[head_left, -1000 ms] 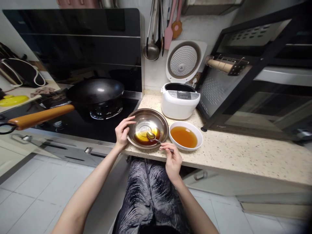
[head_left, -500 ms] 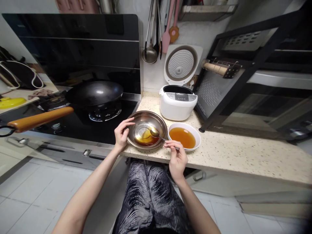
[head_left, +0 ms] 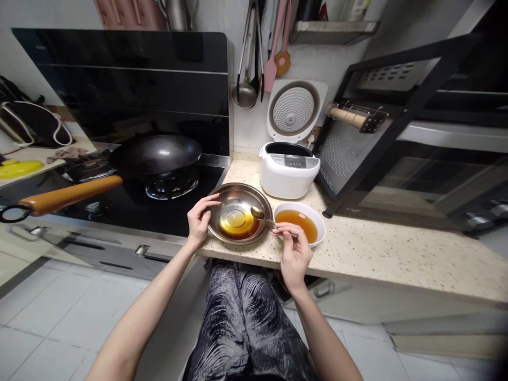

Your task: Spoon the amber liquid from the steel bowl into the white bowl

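Observation:
A shiny metal bowl (head_left: 222, 230) stands tilted or level, I cannot tell which, near the counter's front edge, with amber liquid (head_left: 237, 224) pooled in its bottom. At its left rim, my left hand (head_left: 198, 219) grips the bowl, fingers curled over the edge. My right hand (head_left: 296, 256) pinches the handle of a metal spoon (head_left: 257, 213). The spoon's head hangs over the right side of the metal bowl, above the liquid. Right beside it sits a white bowl (head_left: 322, 233) of orange-brown liquid, partly behind my right fingers.
A white rice cooker (head_left: 288, 177) with its lid up stands behind the bowls. On the stove at left is a black wok (head_left: 154, 153), its wooden handle (head_left: 75, 194) jutting toward me. A black rack (head_left: 337, 201) holding an oven rises at right. Utensils (head_left: 246, 95) hang on the wall.
My right hand has moved right with the spoon, whose head went from low over the liquid toward the metal bowl's right rim. My left hand stays at the left rim.

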Demonstrator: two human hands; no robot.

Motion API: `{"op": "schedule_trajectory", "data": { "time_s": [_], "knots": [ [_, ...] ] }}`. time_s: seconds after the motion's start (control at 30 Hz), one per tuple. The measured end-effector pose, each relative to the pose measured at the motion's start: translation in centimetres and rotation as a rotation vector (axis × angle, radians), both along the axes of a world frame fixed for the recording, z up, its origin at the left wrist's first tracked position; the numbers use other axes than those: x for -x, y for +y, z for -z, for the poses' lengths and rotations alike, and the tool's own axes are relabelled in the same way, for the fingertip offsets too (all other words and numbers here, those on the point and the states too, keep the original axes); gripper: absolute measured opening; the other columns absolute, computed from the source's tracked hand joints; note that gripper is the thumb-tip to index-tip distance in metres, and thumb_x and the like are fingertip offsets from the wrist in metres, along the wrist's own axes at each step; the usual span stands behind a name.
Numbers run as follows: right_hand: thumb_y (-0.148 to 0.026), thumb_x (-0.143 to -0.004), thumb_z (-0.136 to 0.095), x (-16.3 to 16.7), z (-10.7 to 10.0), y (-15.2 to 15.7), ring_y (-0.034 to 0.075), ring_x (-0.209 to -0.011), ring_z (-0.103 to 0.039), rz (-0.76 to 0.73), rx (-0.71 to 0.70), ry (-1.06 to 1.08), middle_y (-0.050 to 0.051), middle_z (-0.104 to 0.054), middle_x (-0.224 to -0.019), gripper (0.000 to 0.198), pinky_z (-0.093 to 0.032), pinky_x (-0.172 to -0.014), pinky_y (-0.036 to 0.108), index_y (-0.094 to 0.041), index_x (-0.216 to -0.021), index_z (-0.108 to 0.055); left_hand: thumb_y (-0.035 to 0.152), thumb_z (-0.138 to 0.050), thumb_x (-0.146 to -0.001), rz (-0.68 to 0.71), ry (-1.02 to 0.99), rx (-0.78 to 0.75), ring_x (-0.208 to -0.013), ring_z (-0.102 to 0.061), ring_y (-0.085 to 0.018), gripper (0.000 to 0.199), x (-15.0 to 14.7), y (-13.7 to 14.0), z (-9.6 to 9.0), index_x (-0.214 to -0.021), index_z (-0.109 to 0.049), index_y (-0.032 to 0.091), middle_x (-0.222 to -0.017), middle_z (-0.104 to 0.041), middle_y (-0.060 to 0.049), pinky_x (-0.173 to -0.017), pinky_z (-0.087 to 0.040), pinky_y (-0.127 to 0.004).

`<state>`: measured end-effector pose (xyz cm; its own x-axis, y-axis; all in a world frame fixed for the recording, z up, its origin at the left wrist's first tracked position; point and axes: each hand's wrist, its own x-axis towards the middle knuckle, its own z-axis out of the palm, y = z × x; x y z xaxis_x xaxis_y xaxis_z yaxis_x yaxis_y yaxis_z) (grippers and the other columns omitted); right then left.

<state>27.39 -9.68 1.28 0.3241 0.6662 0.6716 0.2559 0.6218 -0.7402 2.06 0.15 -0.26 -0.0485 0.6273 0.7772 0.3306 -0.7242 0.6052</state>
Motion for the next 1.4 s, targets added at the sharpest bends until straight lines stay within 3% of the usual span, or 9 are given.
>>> {"op": "schedule_trajectory", "data": {
  "time_s": [0.33,0.67,0.9,1.2,1.4],
  "knots": [
    [-0.03,-0.104,-0.058,-1.3,-0.8,0.1,0.02,-0.09,-0.072,0.04,-0.039,0.045,0.005,-0.074,-0.095,0.018,-0.062,-0.085,0.038,-0.023,-0.092,-0.068,0.031,-0.053,-0.092,0.02,-0.03,-0.011,-0.121,-0.071,-0.032,0.03,-0.1,0.1,0.2,-0.102,-0.08,0.021,-0.128,-0.077,-0.011,-0.106,-0.055,-0.05],
    [-0.027,-0.104,-0.057,-3.9,-0.4,-0.9,0.02,-0.094,-0.074,0.197,-0.075,0.002,0.006,-0.075,-0.096,0.017,-0.061,-0.086,0.037,-0.022,-0.093,-0.068,0.024,-0.052,-0.09,0.021,-0.01,-0.012,-0.121,-0.071,-0.031,0.031,0.1,-0.1,0.1,-0.103,-0.08,0.02,-0.129,-0.077,-0.01,-0.107,-0.054,-0.048],
    [-0.014,-0.102,-0.056,-5.1,1.4,-1.5,0.02,-0.096,-0.075,0.252,-0.162,-0.231,0.005,-0.077,-0.097,0.016,-0.062,-0.085,0.037,-0.023,-0.098,-0.07,0.027,-0.053,-0.091,0.005,-0.009,-0.015,-0.121,-0.071,-0.031,0.03,0.2,0.0,0.1,-0.102,-0.08,0.019,-0.128,-0.077,-0.011,-0.107,-0.054,-0.048],
    [0.001,-0.095,-0.053,-5.9,2.7,-1.7,0.021,-0.093,-0.075,0.21,-0.293,-0.453,0.009,-0.077,-0.099,0.031,-0.064,-0.079,0.037,-0.021,-0.109,-0.069,0.031,-0.053,-0.094,0.008,0.0,-0.022,-0.12,-0.071,-0.031,0.03,0.2,-0.1,0.0,-0.102,-0.08,0.019,-0.128,-0.077,-0.011,-0.107,-0.053,-0.048],
    [0.002,-0.094,-0.051,-6.6,3.6,-1.7,0.024,-0.097,-0.076,0.171,-0.403,-0.666,0.013,-0.08,-0.103,0.04,-0.065,-0.078,0.039,-0.021,-0.121,-0.07,0.029,-0.055,-0.093,0.016,-0.004,-0.035,-0.12,-0.072,-0.03,0.029,0.3,0.1,0.1,-0.103,-0.08,0.02,-0.128,-0.077,-0.01,-0.106,-0.054,-0.047]
  ]
}}
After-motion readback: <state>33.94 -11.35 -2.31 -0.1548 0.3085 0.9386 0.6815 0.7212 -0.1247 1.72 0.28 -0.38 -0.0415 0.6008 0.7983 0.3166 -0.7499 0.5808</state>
